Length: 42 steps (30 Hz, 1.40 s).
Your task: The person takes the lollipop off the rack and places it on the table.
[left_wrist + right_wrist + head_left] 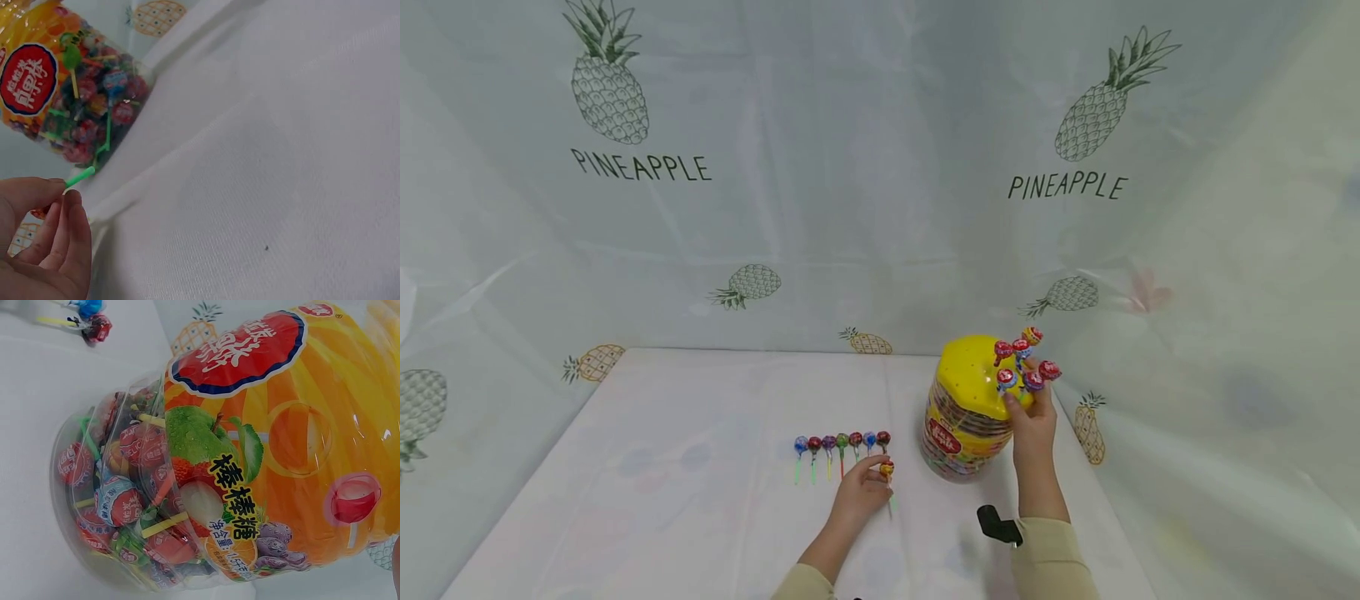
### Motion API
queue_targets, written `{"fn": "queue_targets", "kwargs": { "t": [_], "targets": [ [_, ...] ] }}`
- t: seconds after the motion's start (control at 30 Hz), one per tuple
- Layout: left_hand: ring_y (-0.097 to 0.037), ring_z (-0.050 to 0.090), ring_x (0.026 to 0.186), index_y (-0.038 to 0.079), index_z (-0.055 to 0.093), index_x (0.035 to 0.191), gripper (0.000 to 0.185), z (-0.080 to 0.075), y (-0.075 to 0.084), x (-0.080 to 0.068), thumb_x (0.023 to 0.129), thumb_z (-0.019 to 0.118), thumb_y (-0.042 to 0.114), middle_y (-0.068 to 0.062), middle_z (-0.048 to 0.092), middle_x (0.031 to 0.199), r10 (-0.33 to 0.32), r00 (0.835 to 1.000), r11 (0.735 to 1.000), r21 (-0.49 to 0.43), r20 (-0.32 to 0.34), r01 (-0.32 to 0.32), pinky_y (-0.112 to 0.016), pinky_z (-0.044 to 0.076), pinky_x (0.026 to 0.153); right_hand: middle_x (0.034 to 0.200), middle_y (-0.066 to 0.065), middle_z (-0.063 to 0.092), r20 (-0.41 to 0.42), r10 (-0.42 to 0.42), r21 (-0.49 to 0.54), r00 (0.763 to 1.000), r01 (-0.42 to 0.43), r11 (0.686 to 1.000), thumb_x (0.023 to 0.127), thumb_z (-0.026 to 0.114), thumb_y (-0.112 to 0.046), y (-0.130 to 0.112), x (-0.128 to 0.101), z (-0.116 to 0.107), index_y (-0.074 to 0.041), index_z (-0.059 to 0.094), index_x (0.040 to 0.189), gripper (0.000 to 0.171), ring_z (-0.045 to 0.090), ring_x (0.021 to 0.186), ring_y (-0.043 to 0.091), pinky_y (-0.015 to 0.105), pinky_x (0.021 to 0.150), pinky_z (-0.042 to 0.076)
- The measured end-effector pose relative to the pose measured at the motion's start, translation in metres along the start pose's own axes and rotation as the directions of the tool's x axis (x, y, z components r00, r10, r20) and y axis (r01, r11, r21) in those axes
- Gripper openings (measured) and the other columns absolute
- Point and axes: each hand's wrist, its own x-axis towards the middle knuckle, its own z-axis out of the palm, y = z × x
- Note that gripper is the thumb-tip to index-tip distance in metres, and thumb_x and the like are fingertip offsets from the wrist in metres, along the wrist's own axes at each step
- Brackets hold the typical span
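Note:
My left hand (862,492) pinches a lollipop with an orange-yellow wrapper (887,469) between thumb and forefinger. Its green stick (80,177) pokes out past the fingertips in the left wrist view. Beside this hand, on the table, several wrapped lollipops (842,442) lie in a row, sticks toward me. My right hand (1034,417) is at the right edge of the yellow lid (970,375) on a big candy jar (966,437). Several lollipops (1006,381) stick up from the lid there and partly cover its fingers; I cannot tell whether these grip a stick.
Through the jar's clear bottom part, more wrapped lollipops (119,500) show. A white cloth (700,500) covers the table. Behind and at the sides hangs a pale curtain (850,208) with pineapple prints.

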Motion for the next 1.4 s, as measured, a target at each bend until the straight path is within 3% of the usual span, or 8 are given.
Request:
{"fn": "queue_targets", "kwargs": {
  "t": [0.3, 0.57, 0.9, 1.23, 1.4],
  "targets": [
    [-0.014, 0.057, 0.067, 0.004, 0.063, 0.122, 0.047, -0.001, -0.009, 0.005, 0.077, 0.074, -0.005, -0.001, 0.062, 0.081, 0.021, 0.999, 0.989, 0.147, 0.031, -0.025, -0.027, 0.048, 0.059, 0.15, -0.003, 0.039, 0.003, -0.02, 0.007, 1.0, 0.02, 1.0, 0.096, 0.057, 0.0, -0.001, 0.001, 0.001, -0.03, 0.046, 0.145, 0.059, 0.035, 0.137, 0.019, 0.024, 0.107, 0.033],
    [-0.013, 0.052, 0.061, 0.007, 0.066, 0.117, 0.045, 0.0, -0.01, 0.007, 0.074, 0.077, -0.004, 0.003, 0.061, 0.076, 0.024, 0.999, 0.961, 0.276, 0.028, -0.031, -0.025, 0.042, 0.055, 0.15, -0.003, 0.039, 0.017, -0.032, 0.03, 0.999, 0.031, 0.999, 0.096, 0.058, -0.001, -0.003, 0.001, 0.002, -0.031, 0.045, 0.146, 0.059, 0.036, 0.137, 0.019, 0.023, 0.106, 0.034],
    [-0.007, 0.049, 0.056, 0.008, 0.068, 0.112, 0.043, -0.001, -0.013, 0.007, 0.072, 0.077, -0.003, 0.006, 0.06, 0.073, 0.089, 0.996, 0.936, 0.339, 0.022, -0.091, -0.024, 0.04, 0.053, 0.15, -0.003, 0.039, 0.004, -0.001, 0.02, 1.0, 0.001, 1.0, 0.096, 0.059, -0.003, -0.004, 0.0, 0.002, -0.032, 0.045, 0.145, 0.059, 0.035, 0.138, 0.019, 0.025, 0.107, 0.034],
    [-0.01, 0.049, 0.057, 0.011, 0.069, 0.112, 0.043, 0.0, -0.013, 0.007, 0.072, 0.077, -0.004, 0.006, 0.058, 0.074, 0.025, 0.999, 0.937, 0.347, 0.04, -0.037, -0.025, 0.039, 0.053, 0.15, -0.002, 0.04, -0.001, -0.033, 0.052, 0.999, 0.033, 0.998, 0.096, 0.057, 0.002, -0.001, 0.0, 0.003, -0.027, 0.045, 0.147, 0.06, 0.037, 0.136, 0.019, 0.021, 0.104, 0.036],
    [-0.009, 0.048, 0.057, 0.01, 0.069, 0.113, 0.043, 0.0, -0.012, 0.005, 0.073, 0.077, -0.003, 0.006, 0.058, 0.074, 0.033, 0.998, 0.929, 0.365, 0.062, -0.053, -0.024, 0.038, 0.053, 0.15, -0.002, 0.039, 0.005, -0.042, 0.063, 0.999, 0.042, 0.997, 0.096, 0.057, 0.001, -0.001, 0.0, 0.002, -0.027, 0.045, 0.147, 0.06, 0.037, 0.136, 0.019, 0.021, 0.104, 0.036]
  ]
}}
